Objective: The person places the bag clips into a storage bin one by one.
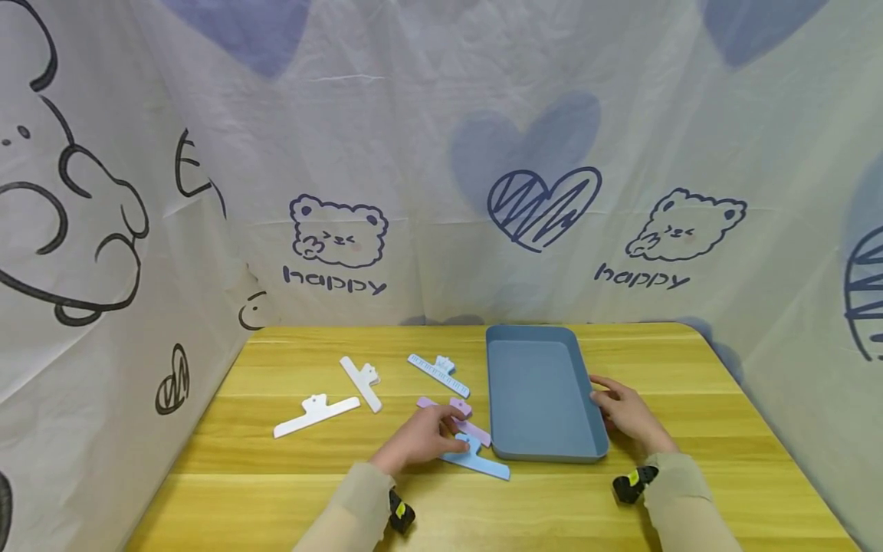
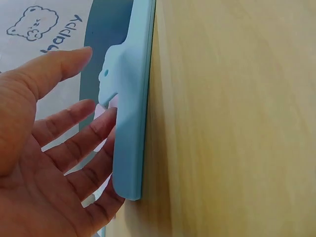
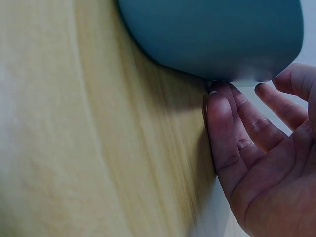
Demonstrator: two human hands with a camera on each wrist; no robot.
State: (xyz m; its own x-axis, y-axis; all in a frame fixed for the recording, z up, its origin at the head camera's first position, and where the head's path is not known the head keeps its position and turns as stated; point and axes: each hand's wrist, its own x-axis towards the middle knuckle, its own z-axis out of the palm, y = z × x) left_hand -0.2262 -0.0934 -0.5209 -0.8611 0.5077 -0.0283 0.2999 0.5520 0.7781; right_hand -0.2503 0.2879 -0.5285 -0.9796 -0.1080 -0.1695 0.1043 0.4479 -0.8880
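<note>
My left hand (image 1: 429,435) hovers over a light blue clip (image 1: 476,462) and a purple clip (image 1: 476,431), thumb and fingers apart. In the left wrist view its fingertips reach behind the near edge of the blue clip (image 2: 129,123), and the thumb stands free of it. A blue-grey tray (image 1: 545,452) lies just right of these clips. My right hand (image 1: 631,414) touches the tray's right wall with its fingertips; in the right wrist view the thumb and fingers meet the outer wall of the tray (image 3: 217,39), with the palm off it.
Two white clips (image 1: 317,415) (image 1: 361,383) lie at the left of the wooden table (image 1: 228,506). A pale blue ruler-marked clip (image 1: 438,374) lies behind the purple one. A printed cloth (image 1: 428,153) hangs along the table's back and sides.
</note>
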